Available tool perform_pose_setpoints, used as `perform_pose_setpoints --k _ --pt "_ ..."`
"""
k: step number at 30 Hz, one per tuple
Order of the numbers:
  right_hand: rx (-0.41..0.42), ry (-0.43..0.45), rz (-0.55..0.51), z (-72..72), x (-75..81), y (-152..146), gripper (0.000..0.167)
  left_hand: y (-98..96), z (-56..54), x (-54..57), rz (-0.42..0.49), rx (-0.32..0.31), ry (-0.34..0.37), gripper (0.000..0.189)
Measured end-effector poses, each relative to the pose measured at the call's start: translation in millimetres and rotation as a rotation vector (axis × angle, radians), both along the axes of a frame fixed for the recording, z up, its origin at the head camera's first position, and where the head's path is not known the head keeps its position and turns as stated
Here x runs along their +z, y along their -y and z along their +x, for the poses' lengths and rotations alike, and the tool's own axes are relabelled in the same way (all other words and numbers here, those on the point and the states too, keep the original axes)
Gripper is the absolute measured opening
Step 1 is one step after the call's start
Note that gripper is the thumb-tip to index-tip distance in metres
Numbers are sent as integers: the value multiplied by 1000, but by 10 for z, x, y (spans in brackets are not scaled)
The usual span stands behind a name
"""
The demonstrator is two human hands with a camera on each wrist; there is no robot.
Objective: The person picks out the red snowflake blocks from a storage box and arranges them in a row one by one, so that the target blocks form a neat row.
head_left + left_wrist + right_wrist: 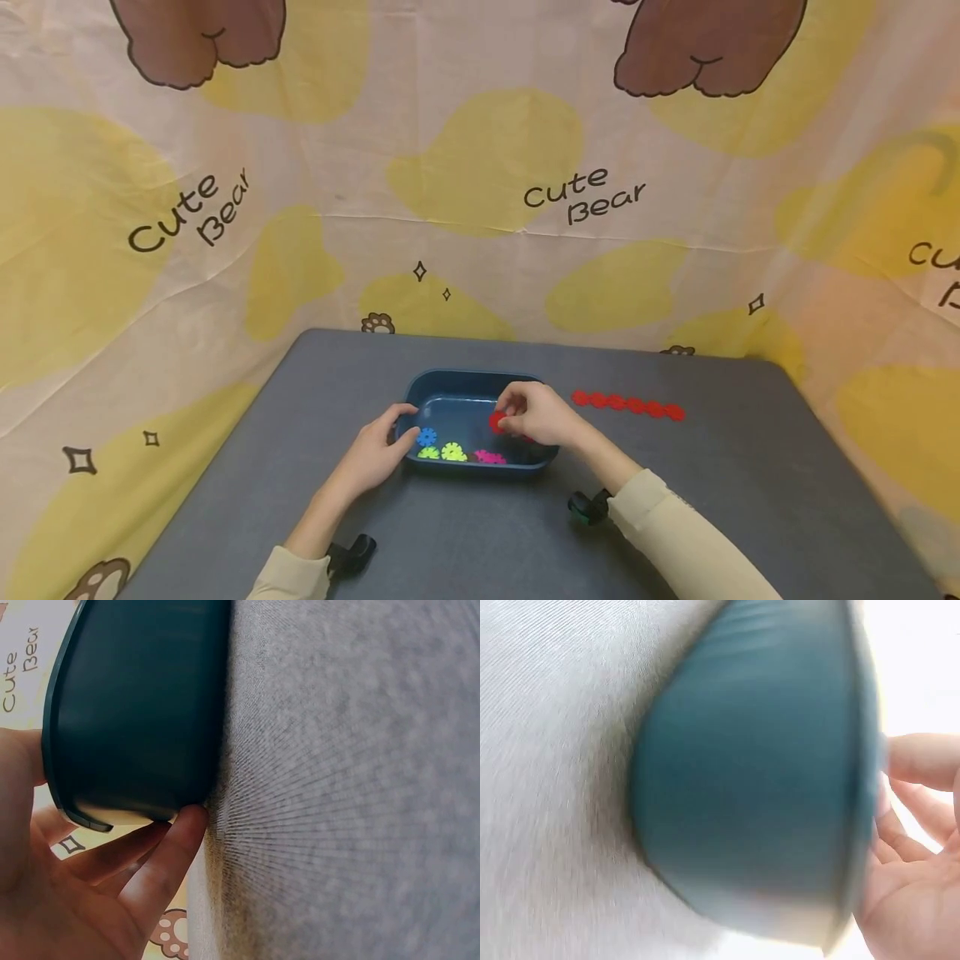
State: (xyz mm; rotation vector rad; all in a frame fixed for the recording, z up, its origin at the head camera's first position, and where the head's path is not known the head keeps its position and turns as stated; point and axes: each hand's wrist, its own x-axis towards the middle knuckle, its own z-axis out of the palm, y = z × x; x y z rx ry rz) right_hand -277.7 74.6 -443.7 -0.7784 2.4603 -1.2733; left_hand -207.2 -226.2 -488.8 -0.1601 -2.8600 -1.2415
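A dark blue plastic tray [474, 468] stands on the table, with several notched plastic discs inside. My left hand [375, 454] grips its left end; in the left wrist view the thumb is at the rim and the fingers lie along the outer wall. Over the tray's right side, my right hand [546, 414] pinches a red notched disc [497, 422] between thumb and fingers. In the tray lie a blue disc [427, 437], yellow-green discs [453, 452] and pink discs [490, 457]. Something red shows partly beneath the right hand. The tray wall [742, 765] hides the red disc in the right wrist view.
A row of several red discs [628, 405] lies on the grey table [712, 500], right of the tray and beyond the right forearm. A patterned cloth [480, 192] hangs behind and at the sides. Black wrist devices [352, 556] sit under both forearms.
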Motion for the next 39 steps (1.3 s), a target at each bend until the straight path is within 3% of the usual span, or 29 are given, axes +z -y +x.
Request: perform_pose_setpoints --k 6,13,20,27,39 --pt "-51 -28 -16 80 118 -277 14 -8 0 10 2 -2 4 43" --pt "-61 -3 -66 151 169 -642 14 -16 -4 19 -7 5 0 43" --pt "-143 29 -87 159 26 -1103 15 -17 8 15 -16 2 2 42" --pt "-245 9 -35 88 -129 -1543 17 2 -8 2 -8 -1 22 42" --pt "-420 -4 26 5 -183 -2119 27 0 1 30 -9 8 35 43"
